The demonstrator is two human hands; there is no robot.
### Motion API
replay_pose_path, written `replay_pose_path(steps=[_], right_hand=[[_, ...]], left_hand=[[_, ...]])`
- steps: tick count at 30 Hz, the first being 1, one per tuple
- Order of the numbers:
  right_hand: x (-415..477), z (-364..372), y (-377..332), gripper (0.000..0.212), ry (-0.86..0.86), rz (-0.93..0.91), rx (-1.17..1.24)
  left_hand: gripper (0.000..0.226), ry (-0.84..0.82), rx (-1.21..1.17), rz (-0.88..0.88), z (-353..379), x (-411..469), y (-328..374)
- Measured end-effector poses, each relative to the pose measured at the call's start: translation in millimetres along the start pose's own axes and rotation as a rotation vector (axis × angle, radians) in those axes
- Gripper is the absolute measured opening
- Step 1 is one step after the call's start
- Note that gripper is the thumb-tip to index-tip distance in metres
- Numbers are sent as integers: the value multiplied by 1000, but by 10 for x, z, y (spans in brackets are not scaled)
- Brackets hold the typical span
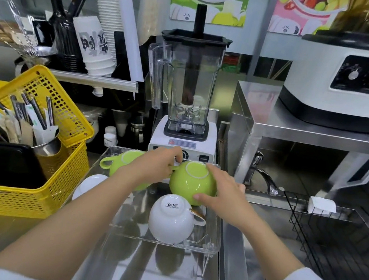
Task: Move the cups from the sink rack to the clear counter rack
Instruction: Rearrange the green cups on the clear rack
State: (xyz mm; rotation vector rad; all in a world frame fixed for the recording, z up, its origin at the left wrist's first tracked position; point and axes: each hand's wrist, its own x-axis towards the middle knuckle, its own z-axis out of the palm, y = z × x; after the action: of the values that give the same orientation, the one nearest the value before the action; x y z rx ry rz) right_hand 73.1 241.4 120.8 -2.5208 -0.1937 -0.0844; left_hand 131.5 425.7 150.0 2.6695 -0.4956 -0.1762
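Observation:
A green cup [190, 183] sits upside down at the back right of the clear counter rack [208, 247]. My right hand [223, 192] wraps its right side, thumb at its front. My left hand [153, 166] pinches its handle on the left. Behind my left wrist lies a second green cup [116, 160], also upside down. A white cup [171, 220] marked YAMI stands inverted in front, and another white cup [90, 184] shows at the rack's left edge. The black wire sink rack [331, 236] at the right holds no cups that I can see.
A blender [188, 97] stands right behind the clear rack. A yellow basket [33, 166] with utensils sits to the left. The tap [266, 177] and a steel shelf with a white appliance [348, 80] are at the right, above the sink.

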Motion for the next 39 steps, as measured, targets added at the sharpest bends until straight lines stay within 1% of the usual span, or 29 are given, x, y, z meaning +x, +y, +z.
replay_pose_path(steps=[2, 4, 8, 11, 13, 16, 18, 21, 23, 25, 28, 30, 32, 34, 35, 36, 37, 39], right_hand=[[4, -30, 11, 82, -15, 2, 79], [15, -52, 20, 82, -23, -5, 135], [48, -60, 33, 68, 6, -31, 153], [70, -62, 18, 63, 40, -48, 150], [78, -43, -13, 58, 86, -96, 108], [61, 9, -121, 38, 216, -150, 86], [43, 44, -212, 32, 253, -139, 75], [50, 88, -287, 42, 305, -95, -24], [58, 88, -306, 43, 347, -48, -60], [53, 78, -319, 37, 351, -30, -38], [33, 40, -351, 24, 298, -23, 50], [33, -1, -353, 25, 264, 27, 133], [44, -71, -337, 27, 252, 95, 261], [48, -153, -297, 22, 247, 153, 321], [47, -190, -265, 21, 238, 168, 327], [41, -225, -233, 19, 222, 172, 328], [34, -257, -207, 17, 204, 171, 331], [26, -316, -171, 13, 164, 161, 334]], left_hand=[[28, -6, -65, -6, -41, 10, -28], [31, -25, -119, -23, -84, 5, -37], [32, -1, -215, -58, -133, -34, 15], [36, 20, -247, -85, -148, -41, 80], [38, 32, -302, -113, -160, -51, 132], [37, 73, -496, -172, -163, -67, 215], [36, 60, -598, -201, -145, -77, 303], [39, 50, -710, -247, -109, -82, 423], [38, 50, -777, -264, -98, -75, 463], [33, 45, -838, -266, -95, -83, 505], [19, 41, -904, -245, -101, -119, 566], [16, 72, -853, -190, -95, -128, 584], [21, 163, -690, -70, -77, -103, 545], [22, 217, -529, 71, -93, -88, 484], [22, 191, -481, 133, -105, -88, 445], [28, 135, -445, 168, -123, -92, 401], [40, 64, -407, 173, -141, -89, 351], [69, -68, -321, 125, -156, -75, 264]])
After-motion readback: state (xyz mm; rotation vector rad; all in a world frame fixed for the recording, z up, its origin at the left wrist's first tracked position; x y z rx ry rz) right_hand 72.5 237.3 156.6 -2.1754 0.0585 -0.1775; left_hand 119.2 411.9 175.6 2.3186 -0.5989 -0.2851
